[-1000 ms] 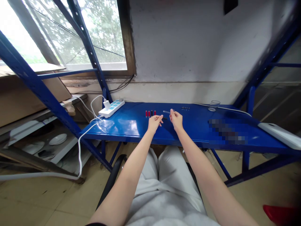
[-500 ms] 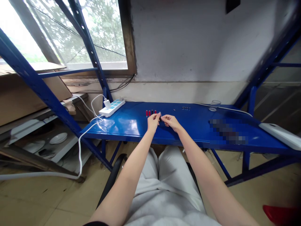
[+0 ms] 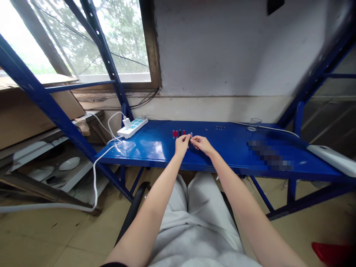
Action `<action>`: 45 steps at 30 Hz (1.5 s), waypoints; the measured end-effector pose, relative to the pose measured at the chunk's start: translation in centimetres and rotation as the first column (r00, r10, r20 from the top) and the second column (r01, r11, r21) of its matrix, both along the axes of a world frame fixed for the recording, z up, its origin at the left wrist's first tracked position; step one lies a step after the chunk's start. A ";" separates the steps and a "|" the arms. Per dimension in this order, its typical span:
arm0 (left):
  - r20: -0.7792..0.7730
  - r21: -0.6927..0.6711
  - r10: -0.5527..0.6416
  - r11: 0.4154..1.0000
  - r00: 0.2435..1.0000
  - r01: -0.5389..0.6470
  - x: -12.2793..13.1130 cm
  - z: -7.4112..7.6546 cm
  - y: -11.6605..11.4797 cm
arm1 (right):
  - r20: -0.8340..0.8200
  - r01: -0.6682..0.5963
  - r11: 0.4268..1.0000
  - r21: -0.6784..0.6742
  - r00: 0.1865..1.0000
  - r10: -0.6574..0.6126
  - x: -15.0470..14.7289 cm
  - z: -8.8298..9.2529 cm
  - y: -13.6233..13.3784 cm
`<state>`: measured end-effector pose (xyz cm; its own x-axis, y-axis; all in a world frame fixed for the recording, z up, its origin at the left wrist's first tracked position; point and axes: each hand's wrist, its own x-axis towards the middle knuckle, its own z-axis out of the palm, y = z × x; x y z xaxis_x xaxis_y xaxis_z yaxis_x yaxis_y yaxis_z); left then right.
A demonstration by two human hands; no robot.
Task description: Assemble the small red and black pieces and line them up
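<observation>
My left hand point(image 3: 182, 144) and my right hand point(image 3: 202, 144) meet fingertip to fingertip above the blue table point(image 3: 150, 142). Both are closed in a pinch around a small pale piece point(image 3: 191, 134), whose tip pokes up between them; its kind is too small to make out. Just beyond my left hand stands a short row of small cylinders: red ones point(image 3: 174, 134) and a black one point(image 3: 180, 132). Farther back on the right lies a line of several tiny pin-like pieces point(image 3: 220, 128). A tiny light-coloured bit point(image 3: 206, 129) rests nearer the hands.
At the left back, a white power strip point(image 3: 132, 127) holds a plug with a white cable. A clear glass point(image 3: 254, 124) stands at the back right. A blurred dark object point(image 3: 268, 155) and a white device point(image 3: 332, 159) lie on the right side.
The fingertips have shifted very slightly to the right, and the pale tip between them has moved with them. Everything on the table stays in place.
</observation>
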<state>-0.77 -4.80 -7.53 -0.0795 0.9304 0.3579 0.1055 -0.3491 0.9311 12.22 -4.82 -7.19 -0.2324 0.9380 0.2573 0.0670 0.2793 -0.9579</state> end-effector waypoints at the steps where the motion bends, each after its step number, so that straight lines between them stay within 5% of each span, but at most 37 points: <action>1: -0.009 0.000 -0.001 1.000 1.000 0.001 0.0 0.0 0.0 | 0.013 0.001 1.000 0.007 1.000 -0.001 0.0 0.0 0.0; 11: 0.087 -0.028 -0.072 0.997 0.994 0.075 0.2 -0.5 0.4 | 0.127 0.052 0.995 0.085 0.990 -0.063 0.8 -0.2 1.5; 16: 0.075 -0.042 -0.056 0.997 0.996 0.059 0.2 -0.6 0.3 | 0.088 0.413 0.890 0.193 0.896 -0.435 3.0 -0.1 5.0; 20: 0.030 -0.057 -0.085 0.995 0.996 0.087 0.2 -0.6 0.2 | 0.299 0.510 0.812 0.282 0.758 -0.580 4.4 -0.6 7.0; 27: -0.003 -0.072 -0.101 0.992 0.995 0.101 0.2 -0.7 0.1 | 0.499 0.532 0.790 0.306 0.617 -0.608 4.2 -1.3 7.2; 45: -0.015 -0.092 -0.101 0.991 0.995 0.099 0.2 -0.5 0.0 | 0.588 0.480 0.820 0.312 0.580 -0.563 4.4 -1.3 7.7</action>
